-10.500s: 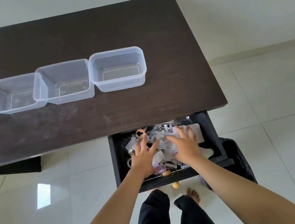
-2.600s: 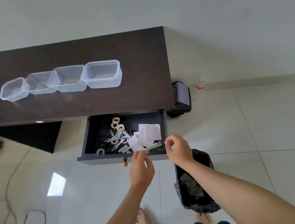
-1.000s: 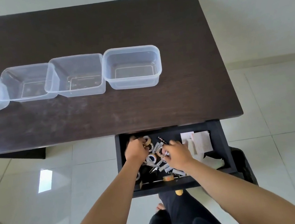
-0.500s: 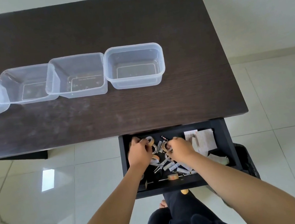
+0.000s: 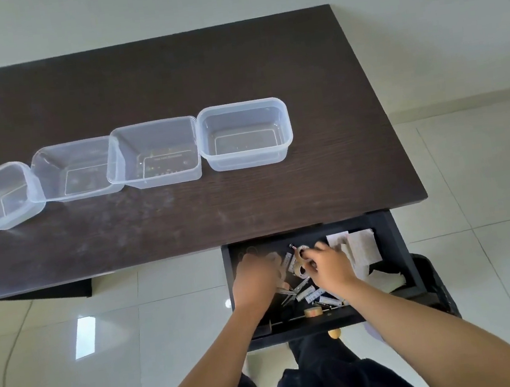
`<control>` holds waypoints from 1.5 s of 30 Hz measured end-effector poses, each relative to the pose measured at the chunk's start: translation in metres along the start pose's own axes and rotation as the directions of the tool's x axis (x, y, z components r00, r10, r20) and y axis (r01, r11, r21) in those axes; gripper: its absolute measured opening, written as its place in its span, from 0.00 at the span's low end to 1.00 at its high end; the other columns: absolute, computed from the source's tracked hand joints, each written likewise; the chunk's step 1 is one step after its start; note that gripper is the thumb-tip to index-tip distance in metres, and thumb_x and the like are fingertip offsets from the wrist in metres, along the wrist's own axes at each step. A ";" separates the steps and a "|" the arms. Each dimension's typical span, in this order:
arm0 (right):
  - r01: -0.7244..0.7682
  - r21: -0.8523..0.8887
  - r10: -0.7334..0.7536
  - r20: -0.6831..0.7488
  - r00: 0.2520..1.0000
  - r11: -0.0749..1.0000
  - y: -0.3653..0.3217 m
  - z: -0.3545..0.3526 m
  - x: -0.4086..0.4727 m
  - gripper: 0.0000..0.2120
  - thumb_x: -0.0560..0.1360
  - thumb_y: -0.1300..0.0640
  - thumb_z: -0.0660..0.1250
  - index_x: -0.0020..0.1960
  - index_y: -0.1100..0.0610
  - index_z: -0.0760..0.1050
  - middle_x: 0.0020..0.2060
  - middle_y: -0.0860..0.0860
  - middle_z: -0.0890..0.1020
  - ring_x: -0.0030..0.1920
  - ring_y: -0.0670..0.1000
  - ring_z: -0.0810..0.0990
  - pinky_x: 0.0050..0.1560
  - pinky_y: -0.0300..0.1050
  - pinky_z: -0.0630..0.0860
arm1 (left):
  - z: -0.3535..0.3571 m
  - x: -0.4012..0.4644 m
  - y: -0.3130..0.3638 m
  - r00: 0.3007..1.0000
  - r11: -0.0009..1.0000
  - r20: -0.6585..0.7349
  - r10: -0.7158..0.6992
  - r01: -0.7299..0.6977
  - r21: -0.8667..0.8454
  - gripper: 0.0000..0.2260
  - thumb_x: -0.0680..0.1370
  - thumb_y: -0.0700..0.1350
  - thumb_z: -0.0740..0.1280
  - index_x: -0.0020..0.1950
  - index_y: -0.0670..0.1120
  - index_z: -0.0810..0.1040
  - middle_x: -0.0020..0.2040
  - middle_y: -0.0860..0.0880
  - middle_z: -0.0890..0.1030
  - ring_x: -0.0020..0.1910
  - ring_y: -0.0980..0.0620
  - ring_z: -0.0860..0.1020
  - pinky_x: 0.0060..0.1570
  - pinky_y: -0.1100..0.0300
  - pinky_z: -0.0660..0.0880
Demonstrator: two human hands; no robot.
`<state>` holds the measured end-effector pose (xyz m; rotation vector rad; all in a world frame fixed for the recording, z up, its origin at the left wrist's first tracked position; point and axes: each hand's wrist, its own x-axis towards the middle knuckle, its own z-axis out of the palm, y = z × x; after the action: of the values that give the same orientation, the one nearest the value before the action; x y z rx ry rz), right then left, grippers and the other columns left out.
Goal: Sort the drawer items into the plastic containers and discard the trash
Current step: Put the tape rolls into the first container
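The dark drawer [image 5: 397,249] is pulled out under the table edge. It holds tape rolls, batteries [image 5: 311,294], scissors [image 5: 291,292], a brown tape roll [image 5: 313,312] and white papers [image 5: 361,246]. My left hand [image 5: 256,278] is inside the drawer's left part, fingers curled round a pale, blurred tape roll [image 5: 273,257]. My right hand [image 5: 331,264] is in the middle of the drawer and pinches a white tape roll [image 5: 300,260]. Several clear plastic containers stand in a row on the table, the nearest [image 5: 248,158] right of another [image 5: 158,177].
The dark wooden table [image 5: 168,75] fills the upper view. A black trash bin [image 5: 437,286] stands on the tiled floor right of the drawer. The drawer's round knob [image 5: 334,333] sticks out toward my legs. Cables lie on the floor at the lower left.
Both hands have stayed in the drawer among the tape rolls, the right one shifting slightly right while gathering a white roll. The camera has tilted up, showing more of the table.
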<state>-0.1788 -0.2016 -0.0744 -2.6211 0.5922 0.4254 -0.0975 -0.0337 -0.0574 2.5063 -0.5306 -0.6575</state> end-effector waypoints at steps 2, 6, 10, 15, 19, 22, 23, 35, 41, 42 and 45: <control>-0.012 0.012 0.013 -0.108 0.994 1.000 -0.006 -0.001 -0.008 0.06 0.75 0.53 0.66 0.50 0.51 0.79 0.42 0.49 0.77 0.38 0.53 0.78 0.44 0.46 0.73 | -0.007 -0.003 -0.001 0.999 0.999 -0.005 0.033 -0.033 -0.029 0.13 0.79 0.45 0.62 0.62 0.48 0.78 0.59 0.52 0.74 0.57 0.52 0.74 0.52 0.59 0.76; -0.078 0.117 0.096 -0.163 0.982 0.990 -0.031 -0.006 -0.025 0.08 0.76 0.53 0.65 0.53 0.53 0.78 0.45 0.52 0.78 0.42 0.56 0.79 0.42 0.45 0.71 | -0.027 -0.012 -0.008 0.994 0.993 0.001 0.110 -0.110 -0.032 0.11 0.79 0.43 0.60 0.59 0.47 0.77 0.52 0.48 0.78 0.50 0.49 0.76 0.46 0.58 0.75; -0.087 0.240 0.138 -0.206 0.969 0.967 -0.070 -0.004 -0.043 0.09 0.76 0.57 0.65 0.56 0.57 0.78 0.49 0.53 0.77 0.46 0.56 0.79 0.43 0.40 0.69 | -0.053 -0.022 -0.031 0.990 0.990 -0.006 0.142 -0.142 -0.018 0.07 0.79 0.43 0.60 0.54 0.45 0.75 0.48 0.47 0.78 0.43 0.47 0.76 0.40 0.57 0.74; 0.044 0.281 0.046 -0.308 0.950 0.959 -0.134 -0.006 -0.053 0.06 0.76 0.60 0.66 0.50 0.61 0.79 0.43 0.53 0.74 0.41 0.54 0.76 0.42 0.42 0.71 | -0.096 -0.039 -0.067 0.986 0.981 -0.077 0.150 -0.158 -0.108 0.08 0.79 0.44 0.60 0.51 0.43 0.77 0.47 0.47 0.78 0.42 0.47 0.77 0.39 0.58 0.72; 0.190 0.291 -0.085 -0.340 0.937 0.938 -0.194 -0.006 -0.047 0.08 0.77 0.59 0.65 0.52 0.61 0.78 0.45 0.52 0.75 0.41 0.51 0.77 0.44 0.43 0.75 | -0.137 -0.050 -0.106 0.980 0.975 -0.181 0.081 -0.116 -0.191 0.07 0.79 0.44 0.60 0.47 0.43 0.76 0.44 0.49 0.76 0.40 0.47 0.75 0.35 0.59 0.69; 0.269 0.299 -0.157 -0.351 0.923 0.915 -0.246 -0.007 -0.036 0.08 0.77 0.60 0.64 0.54 0.61 0.78 0.45 0.50 0.73 0.42 0.49 0.76 0.45 0.43 0.75 | -0.174 -0.058 -0.137 0.961 0.965 -0.275 0.041 -0.109 -0.238 0.07 0.78 0.41 0.60 0.43 0.42 0.74 0.42 0.48 0.76 0.41 0.47 0.75 0.39 0.56 0.73; 0.302 0.291 -0.190 -0.355 0.915 0.908 -0.268 -0.009 -0.031 0.08 0.76 0.61 0.65 0.54 0.61 0.78 0.45 0.50 0.72 0.42 0.49 0.75 0.45 0.42 0.74 | -0.190 -0.061 -0.149 0.946 0.962 -0.324 0.026 -0.112 -0.248 0.06 0.78 0.41 0.61 0.42 0.42 0.74 0.41 0.48 0.76 0.40 0.47 0.75 0.40 0.56 0.73; 0.560 0.246 -0.463 -0.357 0.811 0.791 -0.459 -0.053 0.084 0.12 0.75 0.62 0.65 0.58 0.60 0.77 0.49 0.52 0.76 0.44 0.49 0.75 0.48 0.40 0.74 | -0.361 -0.019 -0.248 0.768 0.971 -0.627 -0.132 -0.027 -0.236 0.06 0.78 0.42 0.62 0.51 0.45 0.78 0.41 0.49 0.74 0.39 0.51 0.74 0.39 0.61 0.70; 0.560 0.238 -0.494 -0.286 0.821 0.794 -0.518 -0.069 0.157 0.13 0.76 0.60 0.64 0.60 0.57 0.77 0.51 0.53 0.77 0.47 0.50 0.77 0.48 0.38 0.70 | -0.408 0.039 -0.281 0.778 0.977 -0.607 -0.160 0.036 -0.212 0.06 0.77 0.39 0.62 0.50 0.44 0.78 0.40 0.51 0.72 0.41 0.50 0.72 0.40 0.61 0.67; 0.554 0.225 -0.498 -0.264 0.826 0.801 -0.524 -0.070 0.168 0.13 0.76 0.60 0.64 0.60 0.57 0.77 0.51 0.52 0.77 0.47 0.49 0.75 0.47 0.38 0.69 | -0.411 0.049 -0.284 0.793 0.977 -0.585 -0.170 0.056 -0.207 0.07 0.77 0.39 0.62 0.50 0.44 0.78 0.41 0.50 0.73 0.41 0.50 0.72 0.41 0.61 0.67; 0.574 0.116 -0.558 -0.143 0.817 0.810 -0.535 -0.067 0.200 0.09 0.77 0.60 0.62 0.54 0.56 0.78 0.47 0.51 0.72 0.43 0.48 0.70 0.44 0.40 0.66 | -0.420 0.079 -0.291 0.826 0.978 -0.533 -0.187 0.103 -0.184 0.08 0.76 0.39 0.61 0.51 0.45 0.79 0.43 0.49 0.74 0.42 0.51 0.72 0.41 0.60 0.68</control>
<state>0.2562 0.1400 0.0845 -2.5149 -0.1485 0.0483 0.2618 0.3127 0.0771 2.4485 -0.0716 -0.0009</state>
